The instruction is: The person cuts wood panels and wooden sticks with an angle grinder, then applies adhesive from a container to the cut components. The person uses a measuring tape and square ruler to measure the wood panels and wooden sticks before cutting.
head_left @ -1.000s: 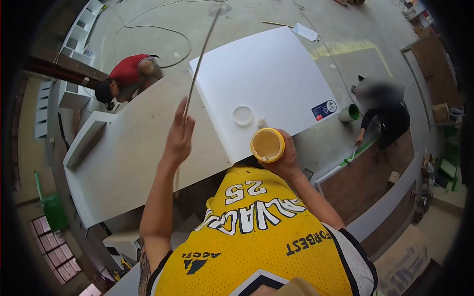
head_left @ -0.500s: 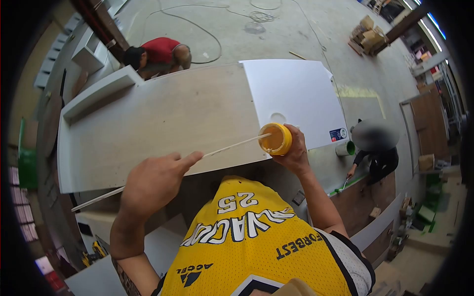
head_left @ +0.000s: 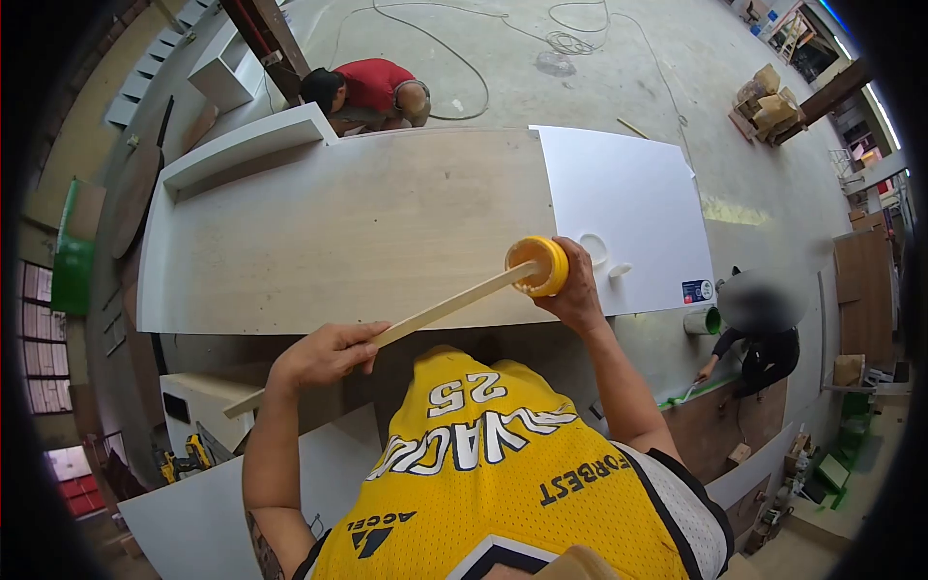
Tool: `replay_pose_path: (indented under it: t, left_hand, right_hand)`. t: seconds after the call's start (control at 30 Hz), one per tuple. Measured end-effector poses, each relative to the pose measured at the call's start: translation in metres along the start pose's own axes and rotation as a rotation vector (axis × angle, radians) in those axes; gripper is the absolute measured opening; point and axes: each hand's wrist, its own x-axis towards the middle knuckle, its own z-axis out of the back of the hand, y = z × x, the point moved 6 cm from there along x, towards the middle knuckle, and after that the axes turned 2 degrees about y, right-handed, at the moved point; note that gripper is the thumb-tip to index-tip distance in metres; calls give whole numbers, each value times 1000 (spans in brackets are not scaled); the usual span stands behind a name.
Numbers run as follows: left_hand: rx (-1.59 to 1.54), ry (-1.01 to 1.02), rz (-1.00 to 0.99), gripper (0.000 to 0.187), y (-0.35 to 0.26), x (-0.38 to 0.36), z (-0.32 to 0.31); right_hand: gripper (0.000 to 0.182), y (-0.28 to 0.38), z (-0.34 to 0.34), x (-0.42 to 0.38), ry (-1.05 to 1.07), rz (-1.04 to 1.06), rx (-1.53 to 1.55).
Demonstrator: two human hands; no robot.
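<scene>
A long, flat wooden stick (head_left: pixel 449 304) is held in my left hand (head_left: pixel 329 355), pinched between thumb and fingers. Its far tip sits inside the mouth of a yellow plastic tub (head_left: pixel 555 268), which has pale tan stuff within. Fingers of my right hand (head_left: pixel 580 290) wrap round the tub's right side and base, tilting its mouth toward the left. Both hands are over the near edge of a wide wooden panel (head_left: pixel 348 232). Beyond the tub, a round white lid (head_left: pixel 592 250) lies on a white sheet (head_left: pixel 638 208), close to a small white piece (head_left: pixel 621 272).
A person in red (head_left: pixel 377 87) crouches behind the panel. Another person in dark clothes (head_left: pixel 768 358) works low at the right, beside a green-rimmed can (head_left: pixel 703 320). A yellow power tool (head_left: pixel 188 458) lies at lower left. Cables (head_left: pixel 570 41) trail over the floor.
The stick has turned so its broad face shows, its tip still in the tub. My left hand has turned and shifted slightly. The surroundings have slid rightward in view.
</scene>
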Motion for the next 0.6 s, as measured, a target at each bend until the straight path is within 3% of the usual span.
replay_pose_path:
  t: [0.03, 0.07, 0.13, 0.27, 0.43, 0.5, 0.6]
  left_hand:
    - [-185, 13, 31, 53, 9, -3, -3]
    - [-171, 5, 40, 53, 11, -6, -3]
    - [-452, -38, 76, 53, 15, -15, -6]
    - [-554, -153, 54, 52, 9, 1, -1]
    - [-325, -235, 49, 55, -6, 93, 20]
    - [-6, -311, -109, 57, 2, 157, 38]
    - [171, -363, -182, 57, -10, 230, 67]
  right_hand:
    - [104, -10, -8, 3, -42, -95, 84]
    - [103, -22, -16, 8, -88, -187, 171]
    - [101, -35, -31, 11, -152, -243, 232]
    - [101, -52, -50, -5, -310, -432, 346]
    - [100, -35, -55, -48, -382, -475, 440]
    - [100, -25, -49, -64, -366, -487, 454]
    - [100, -9, -42, -81, -313, -491, 436]
